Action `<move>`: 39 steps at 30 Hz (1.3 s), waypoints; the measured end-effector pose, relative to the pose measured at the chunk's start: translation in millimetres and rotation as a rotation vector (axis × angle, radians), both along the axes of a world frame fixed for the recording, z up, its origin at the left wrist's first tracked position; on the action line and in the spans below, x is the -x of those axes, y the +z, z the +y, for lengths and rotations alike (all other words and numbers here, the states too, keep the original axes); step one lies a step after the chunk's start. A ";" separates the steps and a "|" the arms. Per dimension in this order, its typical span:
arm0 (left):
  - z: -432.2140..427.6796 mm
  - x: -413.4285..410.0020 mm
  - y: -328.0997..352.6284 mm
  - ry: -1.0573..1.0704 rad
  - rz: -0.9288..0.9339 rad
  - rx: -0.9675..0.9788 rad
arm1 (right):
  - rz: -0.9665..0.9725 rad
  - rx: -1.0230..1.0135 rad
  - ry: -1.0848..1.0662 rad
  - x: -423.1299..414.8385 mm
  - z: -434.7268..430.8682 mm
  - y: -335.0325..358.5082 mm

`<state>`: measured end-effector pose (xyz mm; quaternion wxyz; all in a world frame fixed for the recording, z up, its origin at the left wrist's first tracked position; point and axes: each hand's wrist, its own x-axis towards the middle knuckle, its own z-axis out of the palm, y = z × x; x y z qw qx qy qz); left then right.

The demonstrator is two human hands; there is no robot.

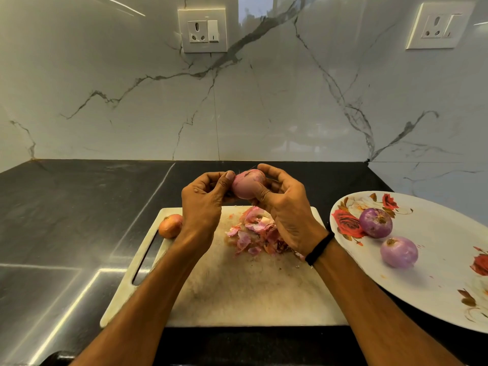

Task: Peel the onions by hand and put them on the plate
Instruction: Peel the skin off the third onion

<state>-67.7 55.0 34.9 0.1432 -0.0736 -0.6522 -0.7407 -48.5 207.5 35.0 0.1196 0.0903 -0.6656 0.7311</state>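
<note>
I hold a pink, partly peeled onion [247, 184] in the air above the far edge of the white cutting board [237, 291]. My right hand [284, 210] cups it from the right and below. My left hand [204, 204] pinches its left side with the thumb tip on the skin. A heap of pink onion skins [254, 232] lies on the board under my hands. One unpeeled brown onion [170, 225] sits at the board's far left corner. Two peeled purple onions [375, 222] [398, 251] rest on the white flowered plate [435, 228] at the right.
The board and plate lie on a black stone counter [79, 207]. A marble wall [237, 101] with two power sockets [202, 30] [439, 25] stands behind. A black band circles my right wrist [318, 248].
</note>
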 end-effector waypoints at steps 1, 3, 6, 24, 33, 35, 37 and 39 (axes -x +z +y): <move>0.1 0.0 0.1 -0.001 0.003 -0.002 | 0.000 0.008 0.001 0.6 0.7 0.1; -0.3 0.9 -0.4 0.006 0.007 0.002 | -0.006 0.038 0.013 1.9 2.0 0.0; -1.4 3.3 -1.9 0.016 0.006 0.005 | -0.027 0.090 0.039 2.9 3.6 -0.1; -8.0 5.0 -3.9 0.231 0.086 0.248 | -0.130 0.431 0.060 -1.0 12.8 11.7; -5.7 -1.6 -2.2 0.108 0.174 0.349 | -0.118 0.358 0.075 -5.2 9.9 11.3; -3.2 -3.1 -0.2 0.015 0.178 0.313 | -0.100 0.320 0.076 -4.1 9.2 10.5; -0.3 -5.5 2.1 -0.061 0.159 0.274 | -0.073 0.275 0.071 -2.6 8.6 8.7; 2.8 -8.8 4.3 -0.100 0.165 0.230 | -0.042 0.229 0.077 -1.8 7.7 7.3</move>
